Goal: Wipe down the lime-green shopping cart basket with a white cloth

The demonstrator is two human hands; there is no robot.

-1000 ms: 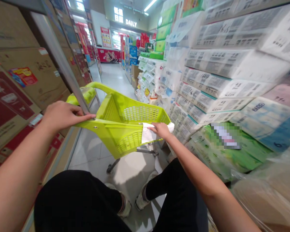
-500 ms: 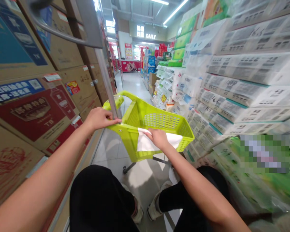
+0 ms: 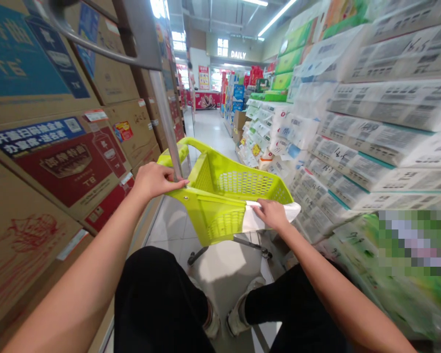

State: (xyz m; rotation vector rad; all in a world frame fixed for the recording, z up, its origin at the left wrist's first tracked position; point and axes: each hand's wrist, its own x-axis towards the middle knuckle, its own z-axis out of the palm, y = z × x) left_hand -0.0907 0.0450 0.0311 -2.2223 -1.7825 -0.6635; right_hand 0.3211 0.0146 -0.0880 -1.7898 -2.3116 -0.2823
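A lime-green shopping cart (image 3: 224, 208) stands in front of my knees, with a slatted basket and dark wheels below. My left hand (image 3: 158, 181) is wrapped round the cart's near left rim, thumb lying along the top beside the grey metal pole (image 3: 165, 117). Over the near side rim, toward the right corner, my right hand (image 3: 272, 213) grips a white cloth (image 3: 253, 219). Part of the cloth hangs down the outside of the basket, and its other end sticks out past the corner. The fingers of my right hand are partly hidden by the hand's back.
Stacked cardboard boxes (image 3: 59, 157) line the left side close to my arm. On the right rise piles of wrapped paper packs (image 3: 371, 142), with green packs (image 3: 375, 255) lower down. A tiled aisle floor (image 3: 206, 127) runs ahead between shelves. A grey frame (image 3: 143, 44) hangs upper left.
My right hand has slid the white cloth rightward along the rim toward the cart's corner, uncovering the green slats behind. My left hand keeps its hold on the rim.
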